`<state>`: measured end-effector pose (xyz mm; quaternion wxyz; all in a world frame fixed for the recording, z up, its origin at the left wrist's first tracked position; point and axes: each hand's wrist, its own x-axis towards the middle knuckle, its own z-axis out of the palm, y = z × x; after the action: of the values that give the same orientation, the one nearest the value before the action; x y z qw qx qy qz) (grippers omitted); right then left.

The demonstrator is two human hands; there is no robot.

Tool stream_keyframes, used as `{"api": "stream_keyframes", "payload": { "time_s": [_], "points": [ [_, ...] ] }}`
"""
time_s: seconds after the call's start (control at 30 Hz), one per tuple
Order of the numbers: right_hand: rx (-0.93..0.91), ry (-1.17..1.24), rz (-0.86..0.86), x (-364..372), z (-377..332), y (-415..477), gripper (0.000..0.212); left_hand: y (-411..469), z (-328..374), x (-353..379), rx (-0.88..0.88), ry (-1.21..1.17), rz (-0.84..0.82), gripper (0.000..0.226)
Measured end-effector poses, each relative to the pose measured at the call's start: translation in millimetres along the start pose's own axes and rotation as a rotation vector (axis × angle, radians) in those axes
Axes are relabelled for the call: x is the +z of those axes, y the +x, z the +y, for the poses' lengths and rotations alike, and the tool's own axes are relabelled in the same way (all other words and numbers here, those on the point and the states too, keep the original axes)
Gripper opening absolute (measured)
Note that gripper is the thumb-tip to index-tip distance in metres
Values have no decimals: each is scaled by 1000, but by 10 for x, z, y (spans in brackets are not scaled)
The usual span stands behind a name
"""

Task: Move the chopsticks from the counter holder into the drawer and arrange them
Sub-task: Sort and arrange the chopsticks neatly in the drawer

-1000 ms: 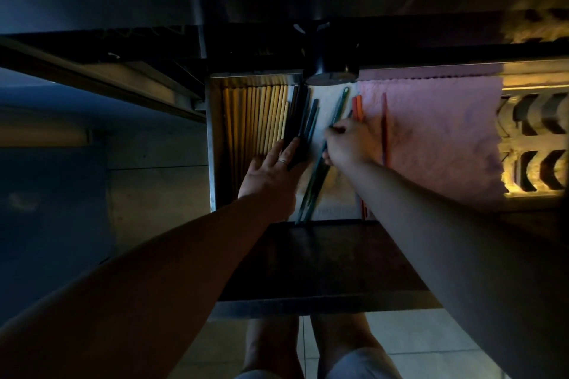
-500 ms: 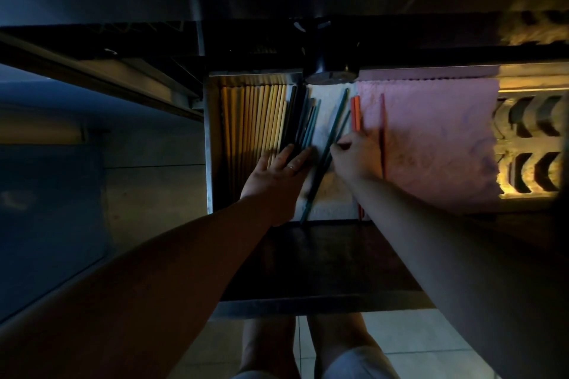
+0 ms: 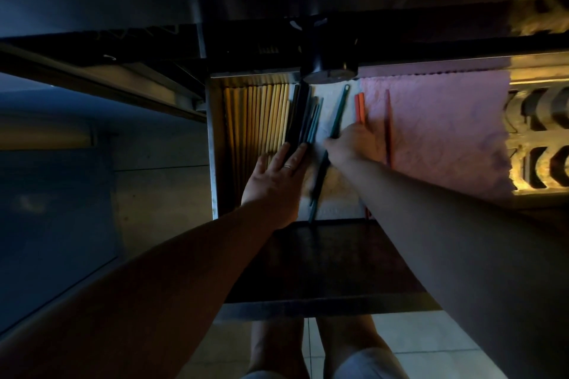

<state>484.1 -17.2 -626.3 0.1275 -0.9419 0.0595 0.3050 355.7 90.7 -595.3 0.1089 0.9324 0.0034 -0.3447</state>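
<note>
An open drawer (image 3: 212, 144) holds chopsticks in rows. Pale wooden chopsticks (image 3: 261, 117) fill its left side, with black chopsticks (image 3: 300, 114) and teal ones (image 3: 314, 123) beside them. My left hand (image 3: 274, 181) lies flat, fingers spread, pressing on the black and wooden rows. A slanted dark teal chopstick (image 3: 338, 111) runs under my right hand (image 3: 354, 144), whose fingers rest on it. Two orange chopsticks (image 3: 359, 108) and a single red one (image 3: 387, 126) lie to the right. The black holder (image 3: 328, 69) stands at the counter edge above.
A pink cloth liner (image 3: 437, 132) covers the drawer's right part, a white one (image 3: 335, 194) the middle. A patterned block (image 3: 542, 138) glows at far right. The dark drawer front (image 3: 323, 271) juts toward me above my legs.
My left hand has slid up and flattened over the dark chopsticks. My right hand has moved down and left along the slanted teal chopstick.
</note>
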Motion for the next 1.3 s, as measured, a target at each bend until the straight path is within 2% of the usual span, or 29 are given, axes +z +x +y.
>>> {"api": "stream_keyframes", "payload": {
  "time_s": [0.07, 0.17, 0.3, 0.5, 0.63, 0.7, 0.83, 0.97, 1.1, 1.23, 1.3],
  "points": [
    [9, -9, 12, 21, -8, 13, 40, -3, -17, -17, 12, -19, -18, 85],
    [11, -43, 104, 23, -39, -15, 55, 14, -34, -42, 26, -43, -37, 87],
    [95, 107, -17, 26, -102, 34, 38, 25, -71, -54, 43, -51, -54, 85],
    [110, 192, -66, 44, -136, 92, 23, 17, -79, -76, 44, -77, -74, 85],
    [182, 358, -275, 136, -170, 68, 25, 20, -100, -79, 48, -43, -78, 84],
    [179, 403, -308, 139, -164, 55, 23, 22, -109, -81, 51, -42, -73, 83],
    [111, 429, -276, 100, -66, 63, 15, 27, -90, -76, 38, -33, -67, 86],
    [-5, 373, -191, 62, 40, 96, 22, 25, -30, -58, 38, -12, -63, 90],
    [41, 465, -183, 101, 59, 139, 17, 37, -16, -33, 23, -17, -71, 88],
    [62, 579, -197, 196, 60, 124, 31, 31, -7, -31, 32, -1, -86, 90],
    [64, 595, -211, 184, 66, 103, 30, 23, -2, -37, 31, 35, -77, 92]
  ]
}}
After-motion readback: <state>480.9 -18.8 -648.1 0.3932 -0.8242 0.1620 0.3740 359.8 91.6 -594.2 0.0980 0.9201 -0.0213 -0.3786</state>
